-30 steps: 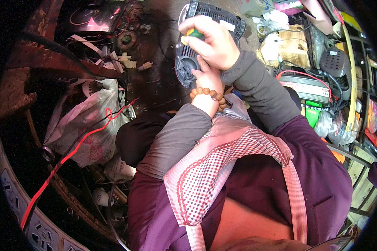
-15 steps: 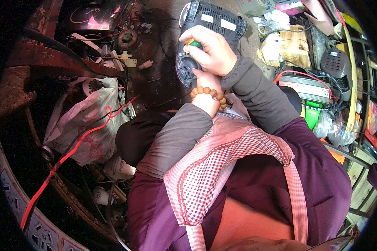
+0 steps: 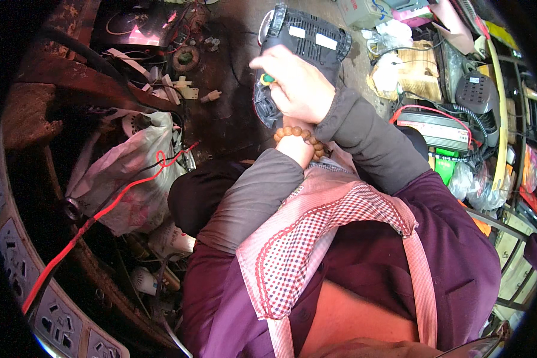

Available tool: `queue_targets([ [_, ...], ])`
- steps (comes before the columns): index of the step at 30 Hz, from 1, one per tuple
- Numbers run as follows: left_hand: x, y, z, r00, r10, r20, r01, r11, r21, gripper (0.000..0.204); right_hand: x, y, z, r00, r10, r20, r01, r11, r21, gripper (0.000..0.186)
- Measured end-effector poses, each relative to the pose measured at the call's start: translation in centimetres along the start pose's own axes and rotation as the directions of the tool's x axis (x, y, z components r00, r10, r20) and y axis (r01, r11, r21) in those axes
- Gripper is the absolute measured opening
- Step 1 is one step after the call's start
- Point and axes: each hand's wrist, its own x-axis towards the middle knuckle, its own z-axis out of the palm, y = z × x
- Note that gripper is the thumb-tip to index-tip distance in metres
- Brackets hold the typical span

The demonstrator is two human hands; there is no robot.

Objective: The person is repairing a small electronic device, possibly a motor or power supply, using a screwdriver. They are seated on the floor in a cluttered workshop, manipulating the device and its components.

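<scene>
A black plastic appliance housing [image 3: 307, 30] with vent slots and white labels stands on the floor at the top middle. Over its near end is my right hand [image 3: 301, 89], fingers curled round a green-and-yellow handle [image 3: 268, 78] that looks like a screwdriver's; the tip is hidden. My right fingertips are slightly blurred. My left hand [image 3: 292, 123] reaches in under my right wrist at the near end of the housing, a brown bead bracelet [image 3: 298, 133] on its wrist. Its fingers are covered by my right hand.
To the left, a white plastic bag [image 3: 131, 179] sits beside a red cable [image 3: 119, 194]. White plastic fittings [image 3: 185, 89] lie on the floor. On the right are a silver box [image 3: 432, 130] with leads, a black device [image 3: 478, 92] with a coiled cord, and cardboard [image 3: 419, 71].
My right hand has shifted slightly down, turned, and its fingers have loosened somewhat around the handle. My left thumb, seen before on the housing, is now covered.
</scene>
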Motion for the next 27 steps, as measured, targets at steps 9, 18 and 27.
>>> queue_targets([
  [9, 1.6, 0.7, 1.3, 0.970, -0.094, 0.223, 0.090, 0.996, 0.028, 0.040, 0.4, -0.3, -1.3, 0.984, 0.062, 0.168, -0.048, 0.995, -0.085, 0.044],
  [18, 2.4, 1.0, 0.1, 0.927, -0.127, 0.353, 0.127, 0.992, 0.023, 0.042, 0.9, -0.2, -1.0, 0.971, -0.015, 0.239, 0.044, 0.992, -0.116, 0.043],
  [27, 2.0, 1.0, -0.3, 0.972, -0.100, 0.212, 0.088, 0.994, 0.069, 0.044, 2.4, -1.5, -1.9, 0.888, 0.200, 0.414, -0.089, 0.958, -0.273, 0.047],
])
